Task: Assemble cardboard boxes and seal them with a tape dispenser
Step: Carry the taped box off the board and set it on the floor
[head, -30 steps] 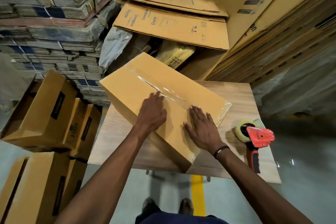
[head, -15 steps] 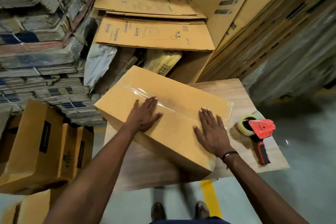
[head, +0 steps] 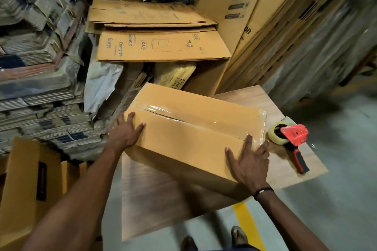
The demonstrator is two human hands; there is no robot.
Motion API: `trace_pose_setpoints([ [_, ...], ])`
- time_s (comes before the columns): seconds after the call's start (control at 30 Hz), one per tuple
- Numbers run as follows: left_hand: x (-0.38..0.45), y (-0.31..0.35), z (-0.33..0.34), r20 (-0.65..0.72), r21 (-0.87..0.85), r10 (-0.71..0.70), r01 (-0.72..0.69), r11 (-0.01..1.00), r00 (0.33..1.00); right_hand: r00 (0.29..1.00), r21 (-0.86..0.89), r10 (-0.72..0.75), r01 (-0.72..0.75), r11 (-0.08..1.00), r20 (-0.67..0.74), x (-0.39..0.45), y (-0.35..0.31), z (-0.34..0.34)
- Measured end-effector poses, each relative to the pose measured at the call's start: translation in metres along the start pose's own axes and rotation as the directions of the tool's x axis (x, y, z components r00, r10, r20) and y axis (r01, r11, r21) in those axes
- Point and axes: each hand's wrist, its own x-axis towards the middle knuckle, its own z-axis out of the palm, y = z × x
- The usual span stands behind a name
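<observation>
A closed brown cardboard box [head: 195, 128] lies on the wooden table [head: 163, 195], with clear tape running along its top seam and folded over the right end. My left hand [head: 124, 134] grips the box's left end, fingers spread over the top edge. My right hand [head: 250, 163] lies flat on the near right corner, fingers on the tape. The tape dispenser [head: 293, 138], red with a black-and-red handle and a roll of clear tape, rests on the table to the right of the box, untouched.
Flattened printed cartons [head: 161, 47] lie stacked behind the table, and big sheets lean at the right. Bundles of flat cardboard [head: 36, 67] tower at the left. Assembled boxes [head: 26, 185] stand on the floor at the lower left. A yellow floor line [head: 244, 222] runs under the table.
Both hands slid outward along the box top: the left to the left end, the right to the near right corner. The box turned slightly and the view shifted.
</observation>
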Motion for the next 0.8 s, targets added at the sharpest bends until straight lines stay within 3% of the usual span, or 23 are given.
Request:
trace_pose_setpoints([
  [0.2,-0.037,0.002,0.015,-0.098,0.013,-0.100,0.102,0.995,0.990,0.994,-0.082,-0.106,0.105,0.991,-0.002,0.043,-0.003,-0.008],
  [0.4,-0.092,0.024,0.030,-0.138,0.039,-0.276,0.284,0.958,0.951,0.940,-0.125,-0.334,0.340,0.932,0.062,0.124,-0.006,-0.027],
  [0.5,-0.117,0.048,0.039,-0.137,0.014,-0.391,0.396,0.918,0.910,0.947,-0.166,-0.322,0.315,0.934,-0.014,0.152,-0.011,-0.032],
  [0.67,-0.146,0.089,0.045,-0.131,-0.040,-0.546,0.546,0.837,0.827,0.983,-0.003,-0.145,0.146,0.989,-0.115,0.114,-0.027,-0.014],
  [0.8,-0.158,0.113,0.048,-0.128,-0.039,-0.602,0.603,0.797,0.788,0.965,0.162,-0.263,0.261,0.952,-0.009,0.039,-0.034,0.020],
])
